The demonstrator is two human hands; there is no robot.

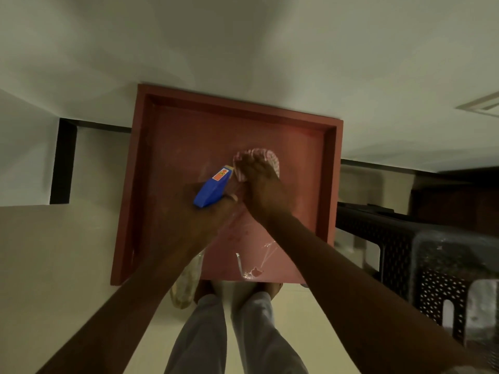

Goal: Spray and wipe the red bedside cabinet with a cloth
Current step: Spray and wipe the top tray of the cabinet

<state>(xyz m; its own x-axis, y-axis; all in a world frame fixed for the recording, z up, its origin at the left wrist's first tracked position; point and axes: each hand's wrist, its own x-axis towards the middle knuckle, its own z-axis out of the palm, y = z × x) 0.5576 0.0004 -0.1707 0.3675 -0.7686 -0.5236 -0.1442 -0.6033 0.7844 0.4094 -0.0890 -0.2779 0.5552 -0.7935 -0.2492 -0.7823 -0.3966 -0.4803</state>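
Note:
The red bedside cabinet (189, 125) stands against the white wall, seen from straight above, with a raised rim on three sides. My right hand (259, 182) presses a red-and-white checked cloth (267, 155) flat on the middle of the top. My left hand (199, 214) grips a spray bottle with a blue head (213, 188), its nozzle pointing toward the cloth. The clear bottle body (186, 284) hangs below my wrist, partly hidden. Wet streaks glisten near the front edge of the cabinet top.
A dark perforated plastic basket (421, 255) stands right of the cabinet. A black baseboard (63, 160) runs along the wall on the left. My legs in pale trousers (224, 333) and bare feet are on the light floor just in front of the cabinet.

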